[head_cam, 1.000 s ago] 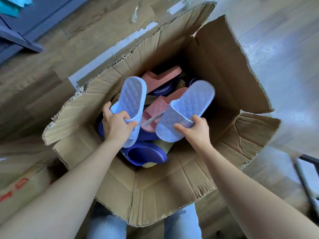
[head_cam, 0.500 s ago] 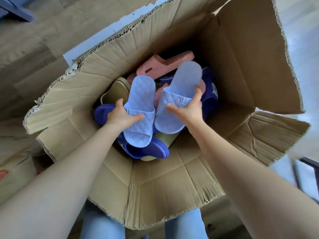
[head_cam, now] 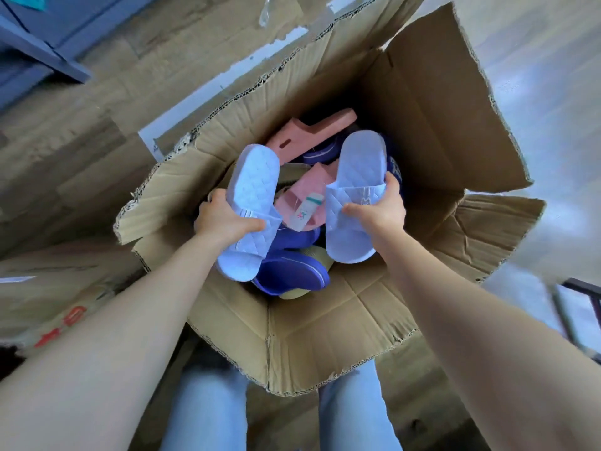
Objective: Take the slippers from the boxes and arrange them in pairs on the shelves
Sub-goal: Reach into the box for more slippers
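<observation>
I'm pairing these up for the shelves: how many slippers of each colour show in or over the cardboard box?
Light blue quilted slippers: 2, one in the left hand, one in the right hand
Pink moulded slippers: 2
Dark purple-blue slippers: at least 3, partly buried
Olive-yellow slippers: at least 2, mostly buried
Total: at least 9

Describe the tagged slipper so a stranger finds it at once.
Look into the open cardboard box. Between the two held pale blue slippers lies a pink slipper. Unlike the pink one behind it, it carries a white paper tag.
</observation>
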